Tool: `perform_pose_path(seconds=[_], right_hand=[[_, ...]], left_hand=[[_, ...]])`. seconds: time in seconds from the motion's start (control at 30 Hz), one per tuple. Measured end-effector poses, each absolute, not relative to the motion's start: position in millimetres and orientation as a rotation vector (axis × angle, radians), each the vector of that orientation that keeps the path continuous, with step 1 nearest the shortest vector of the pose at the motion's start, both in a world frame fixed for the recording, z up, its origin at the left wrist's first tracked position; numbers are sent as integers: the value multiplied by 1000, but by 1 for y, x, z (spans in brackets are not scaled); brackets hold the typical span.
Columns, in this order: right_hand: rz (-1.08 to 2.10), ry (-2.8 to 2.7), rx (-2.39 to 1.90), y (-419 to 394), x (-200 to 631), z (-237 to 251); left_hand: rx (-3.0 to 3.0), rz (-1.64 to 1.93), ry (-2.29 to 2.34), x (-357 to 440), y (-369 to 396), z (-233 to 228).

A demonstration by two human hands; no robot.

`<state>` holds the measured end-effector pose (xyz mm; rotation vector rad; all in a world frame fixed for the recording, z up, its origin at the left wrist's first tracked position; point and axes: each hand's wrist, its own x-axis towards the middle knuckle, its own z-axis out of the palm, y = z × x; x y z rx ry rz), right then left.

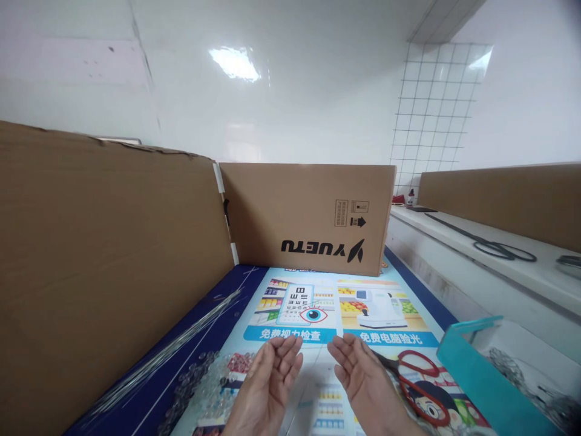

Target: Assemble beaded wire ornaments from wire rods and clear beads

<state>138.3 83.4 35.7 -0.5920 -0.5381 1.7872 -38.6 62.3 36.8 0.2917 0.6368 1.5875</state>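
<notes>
My left hand (267,387) hovers palm up over the printed sheet (290,348), fingers slightly curled and apart, holding nothing. Facing it, my right hand (365,381) is also palm up and bare, with a gap between the two. Just left of my left hand lies a spread of clear beads (213,378), partly hidden by the hand, with some pinkish-red beads (240,363) among them. Red-handled scissors (420,387) lie beside my right hand, their dark blades partly behind it. A bundle of thin wires (177,348) rests on the dark blue strip at left.
Cardboard panels (109,272) wall off the left, and a panel marked YUETU (299,212) stands at the back. At lower right sits a teal-and-white box (490,378) with small metallic pieces. A white ledge (490,236) along the right carries a dark cable (503,249).
</notes>
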Motion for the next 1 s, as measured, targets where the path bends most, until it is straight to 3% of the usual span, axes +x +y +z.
perform_pose_path(seconds=[0.63, 1.0], right_hand=[[1830, -479, -636, 72, 132, 52], [1837, -922, -655, 73, 136, 48]], left_hand=[[340, 1558, 450, -37, 50, 56], [652, 1339, 574, -49, 53, 48]])
